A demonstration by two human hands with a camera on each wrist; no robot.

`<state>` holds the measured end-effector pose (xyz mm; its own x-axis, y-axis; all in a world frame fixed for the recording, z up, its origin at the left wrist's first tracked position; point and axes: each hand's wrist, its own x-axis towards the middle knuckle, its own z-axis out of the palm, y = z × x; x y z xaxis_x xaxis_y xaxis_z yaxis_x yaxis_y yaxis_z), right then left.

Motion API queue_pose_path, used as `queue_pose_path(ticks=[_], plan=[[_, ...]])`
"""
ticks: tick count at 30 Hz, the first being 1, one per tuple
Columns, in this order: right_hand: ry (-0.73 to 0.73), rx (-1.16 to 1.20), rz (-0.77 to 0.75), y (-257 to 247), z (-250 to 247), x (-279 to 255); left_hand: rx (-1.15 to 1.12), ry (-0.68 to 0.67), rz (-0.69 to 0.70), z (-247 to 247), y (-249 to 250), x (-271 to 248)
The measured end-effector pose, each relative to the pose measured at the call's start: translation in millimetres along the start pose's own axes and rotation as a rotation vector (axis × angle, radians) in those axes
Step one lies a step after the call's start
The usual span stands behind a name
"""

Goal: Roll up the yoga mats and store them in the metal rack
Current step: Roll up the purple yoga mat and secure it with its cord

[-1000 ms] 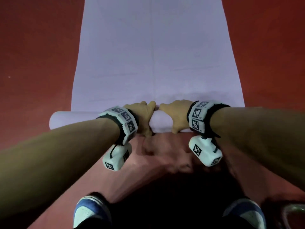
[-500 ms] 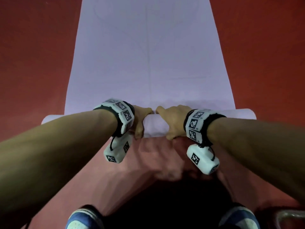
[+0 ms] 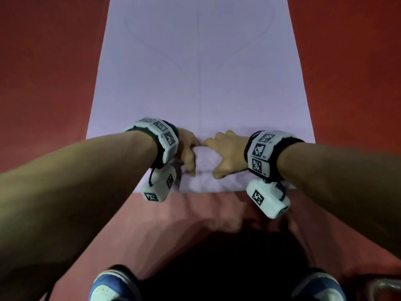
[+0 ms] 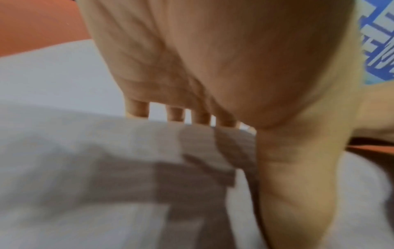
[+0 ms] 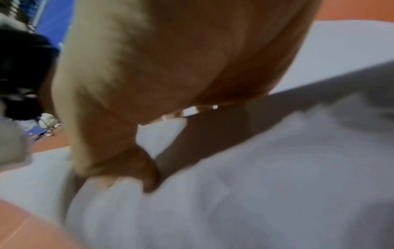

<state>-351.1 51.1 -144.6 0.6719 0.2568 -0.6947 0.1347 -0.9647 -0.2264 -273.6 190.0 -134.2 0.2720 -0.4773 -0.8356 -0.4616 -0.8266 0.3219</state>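
**Both hands on the rolled end of the lilac mat**

At the far left is the red floor [image 3: 43, 83], which borders the pale lilac yoga mat [image 3: 199, 72] on both sides. The mat lies flat, running away from the person up the middle of the head view, with a faint centre line and curved markings on it. Its near end is wound into a roll [image 3: 204, 179] that lies crosswise in front of the person, just ahead of the knees.

The left hand [image 3: 186, 153] sits on top of the roll, a little left of the mat's centre line. In the left wrist view the palm [image 4: 192, 67] arches over the roll, the fingers [image 4: 175, 114] reach down its far side, spread slightly, and the thumb [image 4: 298, 185] comes down the near side, so the hand wraps the roll.

The right hand [image 3: 227, 155] is just beside it on the other side of the centre line, index fingertips nearly meeting. In the right wrist view its thumb [image 5: 138, 168] presses into the roll's near face while the palm [image 5: 170, 59] covers the top; the fingers are mostly hidden behind the palm, and the picture is blurred, so they probably curl over the far side as well.

Each wrist carries a white band with black-and-white markers. Blue and white shoes [image 3: 112, 285] show at the bottom edge.
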Motion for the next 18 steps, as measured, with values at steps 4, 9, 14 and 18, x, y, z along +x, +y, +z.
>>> queue_pose_path(ticks=[4, 9, 14, 18], plan=[[0.02, -0.112, -0.053, -1.0, 7.6, 1.3, -0.049, 0.063, -0.015, 0.5, -4.8, 5.7], [0.004, 0.069, 0.038, -0.7, -16.3, 4.3, 0.009, 0.064, -0.039, 2.2, -2.5, -6.1], [-0.049, 0.247, 0.064, 6.6, -31.5, 9.4, -0.105, 0.03, 0.032, -4.0, -3.9, -13.9], [-0.076, 0.249, 0.059, 6.8, -33.5, 5.1, -0.132, -0.082, 0.022, -8.1, -3.7, -4.4]])
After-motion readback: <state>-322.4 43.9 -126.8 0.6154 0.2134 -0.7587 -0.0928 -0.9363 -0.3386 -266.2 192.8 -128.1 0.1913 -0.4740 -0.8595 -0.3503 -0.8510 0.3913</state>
